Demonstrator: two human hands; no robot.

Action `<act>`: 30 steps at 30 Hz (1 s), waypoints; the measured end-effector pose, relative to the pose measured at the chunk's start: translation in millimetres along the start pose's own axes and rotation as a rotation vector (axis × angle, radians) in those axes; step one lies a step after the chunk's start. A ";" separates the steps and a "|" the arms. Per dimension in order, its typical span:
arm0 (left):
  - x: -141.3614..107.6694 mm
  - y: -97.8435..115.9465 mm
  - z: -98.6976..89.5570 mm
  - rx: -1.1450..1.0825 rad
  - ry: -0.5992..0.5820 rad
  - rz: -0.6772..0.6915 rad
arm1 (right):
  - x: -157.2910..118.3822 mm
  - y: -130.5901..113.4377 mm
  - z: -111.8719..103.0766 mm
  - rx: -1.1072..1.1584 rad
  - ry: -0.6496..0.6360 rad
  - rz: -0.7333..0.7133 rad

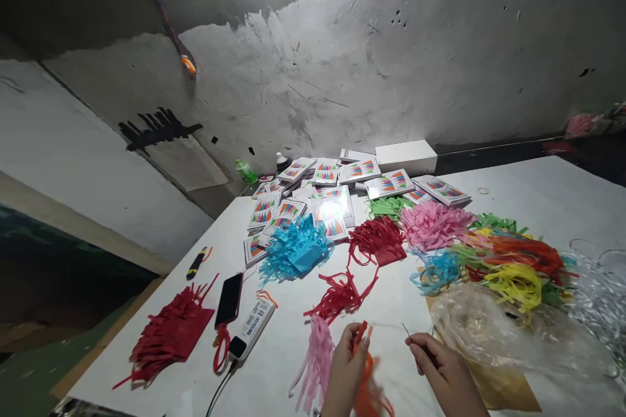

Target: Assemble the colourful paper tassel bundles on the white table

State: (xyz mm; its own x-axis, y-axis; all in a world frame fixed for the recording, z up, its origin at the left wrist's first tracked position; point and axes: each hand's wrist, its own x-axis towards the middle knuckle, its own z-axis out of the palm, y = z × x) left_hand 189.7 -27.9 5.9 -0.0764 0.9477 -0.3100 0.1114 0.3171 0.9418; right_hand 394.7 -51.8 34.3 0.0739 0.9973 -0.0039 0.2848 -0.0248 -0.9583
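My left hand (348, 359) is closed on an orange paper tassel (368, 386), whose folded top pokes up between thumb and fingers while the strips hang down. In my right hand (435, 361) a thin needle (405, 330) is pinched, its tip pointing up and left. A gap separates the two hands, and a faint thread-like line shows between them. Just left of my left hand lies a pink tassel (317, 358). A red tassel (340, 296) is on the table beyond it.
Fringed paper bundles in blue (296, 251), red (379, 241) and pink (435, 225) lie farther back, before several printed boxes (330, 218). At left are a red bundle (171, 335), a phone (229, 300) and a power bank (252, 327). A clear plastic bag (482, 326) sits right.
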 end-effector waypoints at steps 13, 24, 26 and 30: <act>64.5 -33.8 -23.4 0.369 0.395 0.009 | 8.3 32.2 -2.2 -0.052 -0.141 0.050; 48.5 -19.9 -91.7 0.344 0.707 -0.081 | 21.9 49.3 3.1 -0.053 -0.213 0.029; 31.2 -3.5 -85.0 0.245 0.699 -0.016 | 22.3 43.8 5.3 -0.012 -0.207 0.042; 3.5 21.4 -37.3 -0.112 0.484 0.111 | 22.5 17.1 13.6 0.084 -0.174 0.049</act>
State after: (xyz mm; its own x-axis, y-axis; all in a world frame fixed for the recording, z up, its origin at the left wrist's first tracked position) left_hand 154.9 -19.2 29.9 -0.5237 0.8408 -0.1369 0.0395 0.1845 0.9820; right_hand 388.2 -28.8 14.0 -0.0829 0.9922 -0.0933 0.2040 -0.0748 -0.9761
